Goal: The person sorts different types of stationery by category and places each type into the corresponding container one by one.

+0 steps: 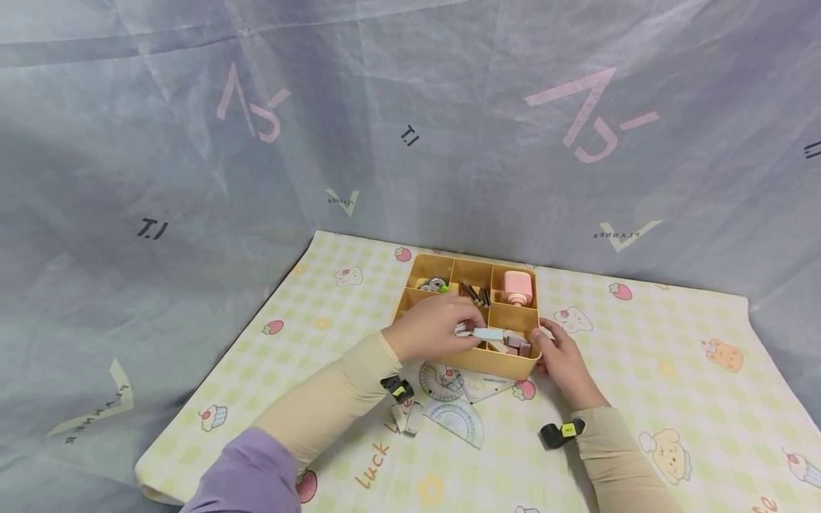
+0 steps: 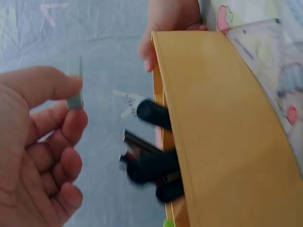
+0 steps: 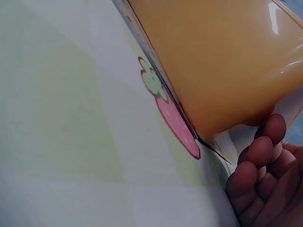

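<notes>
My left hand (image 1: 439,326) is over the front of a yellow compartment box (image 1: 494,365). Between its thumb and index finger it pinches a small pale blue-green block (image 2: 75,100), perhaps an eraser; the other fingers are loosely curled. My right hand (image 1: 564,360) holds the box at its front right corner, thumb at the rim and fingers against the outer wall. In the right wrist view those fingers (image 3: 244,177) are bent beside the box. Small pinkish blocks (image 1: 521,348) lie in the front right compartment, below the pale block.
Dark pens (image 1: 474,293) stand in the back middle compartment, a pink bottle-like thing (image 1: 517,286) in the back right one. Clear protractors (image 1: 457,420) and a set square (image 1: 487,387) lie before the box, near a small whitish piece (image 1: 407,417). A grey curtain (image 1: 410,178) hangs behind.
</notes>
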Demonstrator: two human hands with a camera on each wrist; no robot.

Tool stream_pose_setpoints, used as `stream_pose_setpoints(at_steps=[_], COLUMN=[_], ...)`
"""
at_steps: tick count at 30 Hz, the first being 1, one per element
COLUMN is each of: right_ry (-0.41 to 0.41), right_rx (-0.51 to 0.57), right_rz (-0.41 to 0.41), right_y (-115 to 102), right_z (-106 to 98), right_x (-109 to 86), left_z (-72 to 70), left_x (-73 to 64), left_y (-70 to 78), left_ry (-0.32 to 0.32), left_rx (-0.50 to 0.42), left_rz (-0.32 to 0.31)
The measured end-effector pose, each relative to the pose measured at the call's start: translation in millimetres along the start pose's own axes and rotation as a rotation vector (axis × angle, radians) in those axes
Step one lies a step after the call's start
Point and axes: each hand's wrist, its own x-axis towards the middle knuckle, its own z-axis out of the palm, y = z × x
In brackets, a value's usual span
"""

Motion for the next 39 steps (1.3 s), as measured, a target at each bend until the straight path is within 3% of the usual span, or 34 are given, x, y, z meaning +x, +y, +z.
stream_pose_setpoints(at_steps=[5, 9, 15, 20, 24, 28, 34, 39], right_ry=[0.003, -0.001, -0.002, -0.004, 0.001, 0.005, 0.005, 0.004], right_rx=[-0.006, 0.001, 0.01, 0.005, 0.0, -0.006, -0.014, -0.02], right_rz=[0.002, 0.004, -0.008, -0.013, 0.0, 0.012, 0.013, 0.007], right_y=[1, 1, 1, -1, -3, -4, -3, -1], right_z=[-1, -1, 1, 0, -1, 0, 1, 0], right_x=[0.4, 1.1, 1.4, -0.4, -3.1, -4.3, -3.0, 0.0], left_z=[13.3, 23.7, 32.2, 30.4, 22.9, 16.0, 13.0, 17.9], left_x=[26.7, 38.4, 40.7, 34.5, 25.8, 10.1, -32.0, -68.8], left_y=[6.4, 6.9, 4.7, 3.7, 2.2, -3.9, -19.2, -29.5], left_ry=[-0.03, -0.057, -0.073, -0.048, 0.003, 0.011, -0.041, -0.117], left_rx=[0.068, 0.095, 0.069, 0.048, -0.011, -0.07, -0.105, -0.167], left_rz=[-0.039, -0.065, -0.114, -0.12, -0.08, -0.024, 0.069, 0.08])
